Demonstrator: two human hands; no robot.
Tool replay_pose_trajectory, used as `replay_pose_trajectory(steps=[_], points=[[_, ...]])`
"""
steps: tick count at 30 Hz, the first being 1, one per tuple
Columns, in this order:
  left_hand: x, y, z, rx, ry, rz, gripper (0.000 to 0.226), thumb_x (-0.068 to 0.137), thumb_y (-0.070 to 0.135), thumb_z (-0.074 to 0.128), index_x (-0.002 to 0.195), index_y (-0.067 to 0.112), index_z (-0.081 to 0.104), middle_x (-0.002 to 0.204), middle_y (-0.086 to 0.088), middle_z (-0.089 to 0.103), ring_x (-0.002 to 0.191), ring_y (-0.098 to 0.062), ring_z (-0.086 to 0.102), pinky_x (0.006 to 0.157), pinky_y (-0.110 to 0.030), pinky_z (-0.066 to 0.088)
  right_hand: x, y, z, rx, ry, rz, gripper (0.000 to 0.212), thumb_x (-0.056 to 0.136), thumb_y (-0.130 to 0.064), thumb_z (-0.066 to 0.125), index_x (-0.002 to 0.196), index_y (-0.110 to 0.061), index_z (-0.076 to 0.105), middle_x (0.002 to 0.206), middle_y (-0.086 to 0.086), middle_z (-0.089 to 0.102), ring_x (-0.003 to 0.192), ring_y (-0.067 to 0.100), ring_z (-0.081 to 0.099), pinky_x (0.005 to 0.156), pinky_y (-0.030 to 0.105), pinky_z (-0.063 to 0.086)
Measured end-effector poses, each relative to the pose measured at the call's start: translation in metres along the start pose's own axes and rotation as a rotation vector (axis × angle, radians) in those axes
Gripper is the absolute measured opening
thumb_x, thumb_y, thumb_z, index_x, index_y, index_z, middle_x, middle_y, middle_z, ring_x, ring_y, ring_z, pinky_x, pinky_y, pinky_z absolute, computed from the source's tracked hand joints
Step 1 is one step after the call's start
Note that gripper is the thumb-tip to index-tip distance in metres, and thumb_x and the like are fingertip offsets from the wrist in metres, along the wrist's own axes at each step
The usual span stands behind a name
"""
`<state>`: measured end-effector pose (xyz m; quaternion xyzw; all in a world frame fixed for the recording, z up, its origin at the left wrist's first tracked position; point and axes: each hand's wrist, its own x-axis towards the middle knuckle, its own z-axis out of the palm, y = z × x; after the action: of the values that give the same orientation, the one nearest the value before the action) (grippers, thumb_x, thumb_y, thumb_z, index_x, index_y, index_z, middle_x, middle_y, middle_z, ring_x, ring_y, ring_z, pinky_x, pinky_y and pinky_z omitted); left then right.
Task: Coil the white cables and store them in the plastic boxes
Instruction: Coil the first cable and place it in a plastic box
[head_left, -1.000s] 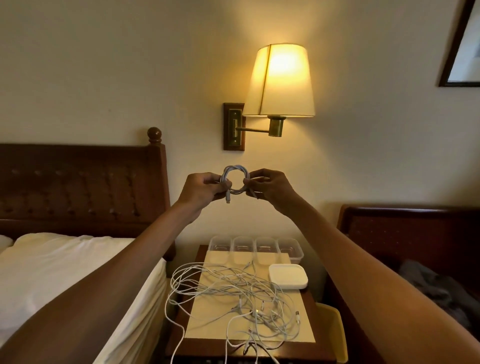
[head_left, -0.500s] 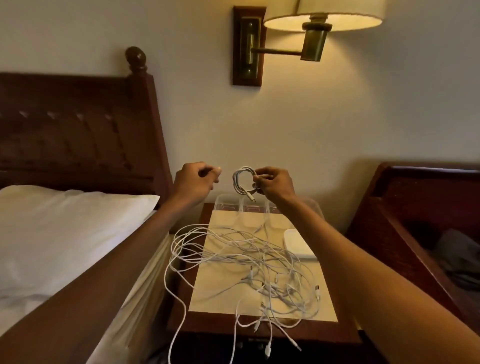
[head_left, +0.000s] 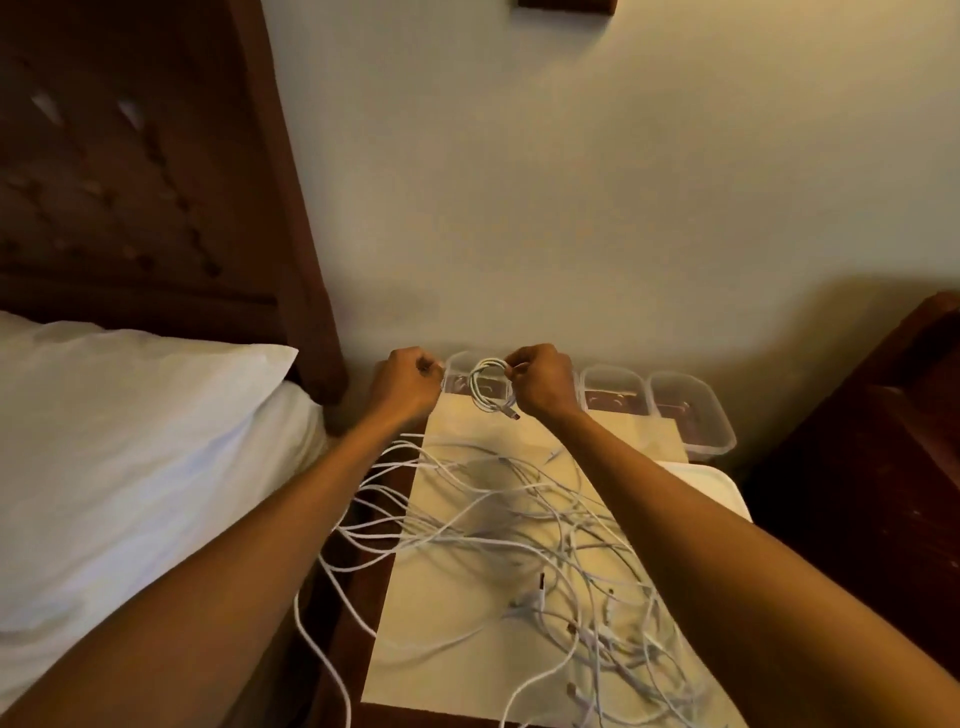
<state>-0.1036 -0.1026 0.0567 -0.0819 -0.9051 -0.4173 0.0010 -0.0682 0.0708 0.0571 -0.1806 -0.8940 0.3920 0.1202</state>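
The left hand (head_left: 408, 387) has let go of the coiled cable (head_left: 488, 387), its fingers now curled on nothing; the right hand (head_left: 545, 384) alone has lowered it from lamp height to over the leftmost plastic box (head_left: 460, 364) at the table's (head_left: 358, 665) 12 o'clock edge

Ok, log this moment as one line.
stage: coil made, unboxed | right hand: pinches coiled cable at leftmost box | left hand: curled beside box, grip unclear | loose cables: tangled on nightstand

Dim, warm yellow cast. Brightest on wall (head_left: 571, 182); soft shadow pools low at right. headboard (head_left: 130, 182) murky. Pale glint on coiled cable (head_left: 475, 389). forearms (head_left: 727, 571) stretch toward lower corners, wide-angle. Slightly soft overall.
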Motion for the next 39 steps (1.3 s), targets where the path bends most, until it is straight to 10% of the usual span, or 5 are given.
replay_pose_trajectory(steps=[5, 29, 39], points=[[0.031, -0.023, 0.027, 0.090, -0.005, -0.070, 0.024, 0.100, 0.024, 0.049, 0.104, 0.010, 0.068, 0.101, -0.004, 0.066, 0.089, -0.022, 0.056, 0.073, -0.028, 0.036, 0.038, 0.001, 0.036, -0.135, -0.106, -0.018, 0.027, 0.083, 0.005, 0.067, 0.108, -0.003, 0.072, 0.106, 0.019, 0.069, 0.088, 0.037, 0.067, 0.077, 0.047, 0.060], [0.057, -0.064, 0.057, -0.094, -0.147, -0.072, 0.021, 0.100, 0.016, 0.051, 0.086, 0.018, 0.066, 0.068, -0.007, 0.065, 0.057, -0.021, 0.063, 0.069, -0.032, 0.059, 0.077, 0.014, 0.095, -0.559, -0.178, -0.190, 0.034, 0.085, -0.020, 0.074, 0.114, -0.006, 0.064, 0.112, 0.017, 0.063, 0.096, 0.034, 0.062, 0.082, 0.039, 0.052], [0.058, -0.073, 0.060, -0.161, -0.125, -0.089, 0.018, 0.099, 0.020, 0.056, 0.093, 0.018, 0.073, 0.070, -0.006, 0.070, 0.054, -0.015, 0.064, 0.066, -0.032, 0.062, 0.069, 0.022, 0.093, -0.655, -0.460, -0.357, 0.056, 0.078, -0.028, 0.079, 0.130, -0.018, 0.061, 0.124, 0.008, 0.065, 0.113, 0.026, 0.059, 0.097, 0.034, 0.048]])
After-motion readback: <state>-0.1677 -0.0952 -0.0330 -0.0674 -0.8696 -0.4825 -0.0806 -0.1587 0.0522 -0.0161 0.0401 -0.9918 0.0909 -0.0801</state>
